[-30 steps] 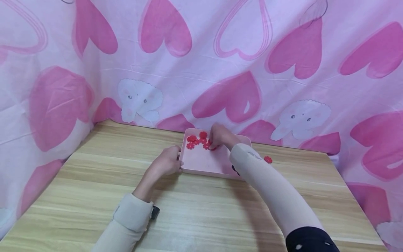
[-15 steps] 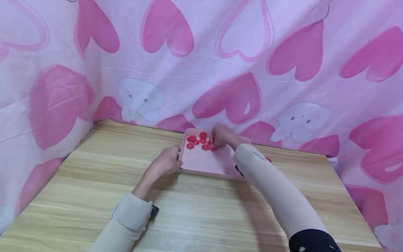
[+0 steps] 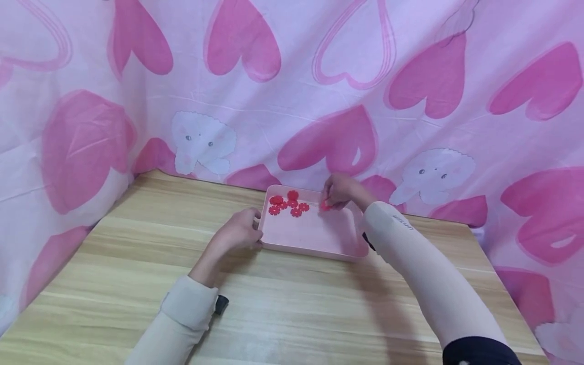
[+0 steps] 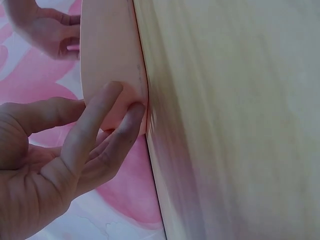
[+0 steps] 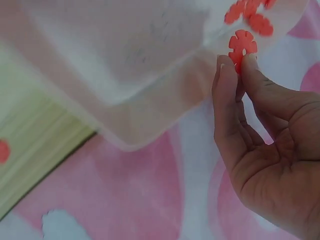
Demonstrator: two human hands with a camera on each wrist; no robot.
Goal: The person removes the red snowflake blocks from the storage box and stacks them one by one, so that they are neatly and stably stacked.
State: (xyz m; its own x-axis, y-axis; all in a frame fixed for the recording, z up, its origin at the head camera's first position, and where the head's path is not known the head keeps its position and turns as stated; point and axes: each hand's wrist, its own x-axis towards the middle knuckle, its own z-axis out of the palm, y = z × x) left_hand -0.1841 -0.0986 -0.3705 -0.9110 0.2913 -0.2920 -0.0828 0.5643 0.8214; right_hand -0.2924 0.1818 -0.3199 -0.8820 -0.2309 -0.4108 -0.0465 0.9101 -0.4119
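Observation:
A pink tray (image 3: 296, 234) lies on the table, with several red notched plastic discs (image 3: 292, 204) gathered in its far left part. My left hand (image 3: 239, 229) holds the tray's left end. In the left wrist view the fingertips (image 4: 116, 90) press on the tray's outer wall by a corner, with another digit at the rim. Over the far side of the tray, my right hand (image 3: 341, 191) pinches a red snowflake-shaped disc (image 5: 243, 45) between thumb and fingers. That disc has slots round its edge and a small hole in the middle.
Another red disc (image 5: 4, 151) lies on the wooden table (image 3: 274, 299) right of the tray; the right sleeve (image 3: 410, 243) hides it in the head view. A pink heart-print cloth (image 3: 255, 126) hangs behind the table's far edge.
My right hand has moved right, away from the group of discs, with one disc now between its fingertips. The left hand stays at the tray's left end.

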